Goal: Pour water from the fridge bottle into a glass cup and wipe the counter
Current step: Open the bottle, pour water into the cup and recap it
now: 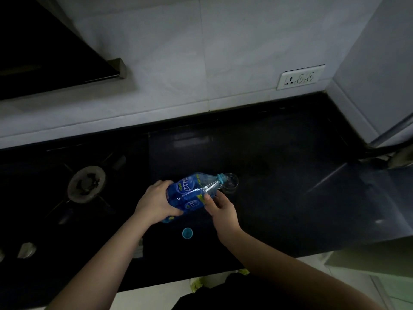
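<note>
A clear plastic bottle (194, 191) with a blue label is tipped on its side over the dark counter (279, 186). Its open blue neck sits at the rim of a small glass cup (231, 182) standing on the counter. My left hand (156, 202) grips the bottle's base end. My right hand (220, 208) holds the bottle near its shoulder, thumb and fingers curled around it. The blue cap (187, 233) lies open side up on the counter, just below the bottle between my forearms.
A gas hob with a round burner (86, 184) and knobs (26, 250) fills the counter's left side. A dark range hood (55, 52) hangs above it. A wall socket (300, 77) is on the tiled wall. A white appliance side (380, 74) stands at right.
</note>
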Available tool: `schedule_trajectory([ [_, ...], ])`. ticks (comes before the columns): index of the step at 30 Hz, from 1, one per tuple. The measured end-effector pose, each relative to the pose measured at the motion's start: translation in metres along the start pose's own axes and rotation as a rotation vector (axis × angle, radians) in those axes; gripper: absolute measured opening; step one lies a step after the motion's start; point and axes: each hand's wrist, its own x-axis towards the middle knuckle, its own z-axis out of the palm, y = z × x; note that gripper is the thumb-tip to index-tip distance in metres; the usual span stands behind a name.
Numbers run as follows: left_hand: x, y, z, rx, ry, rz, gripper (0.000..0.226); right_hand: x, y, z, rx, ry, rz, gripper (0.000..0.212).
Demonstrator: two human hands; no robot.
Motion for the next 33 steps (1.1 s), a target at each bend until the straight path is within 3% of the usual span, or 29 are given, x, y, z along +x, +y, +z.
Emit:
schedule_trajectory([
  [11,-0.001,-0.004,0.000,-0.027,0.008,-0.010,0.090,-0.003,-0.005,0.005,-0.039,0.009,-0.009,0.041],
  [16,-0.001,-0.006,0.004,-0.079,0.019,-0.022,0.089,-0.002,-0.008,0.006,-0.126,0.016,-0.010,0.063],
  [22,-0.001,-0.009,0.004,-0.105,0.019,-0.024,0.088,-0.009,-0.015,0.010,-0.149,0.013,-0.050,0.027],
  [33,-0.001,-0.024,0.005,-0.175,0.069,-0.003,0.091,-0.022,-0.029,0.024,-0.299,-0.016,-0.246,0.031],
])
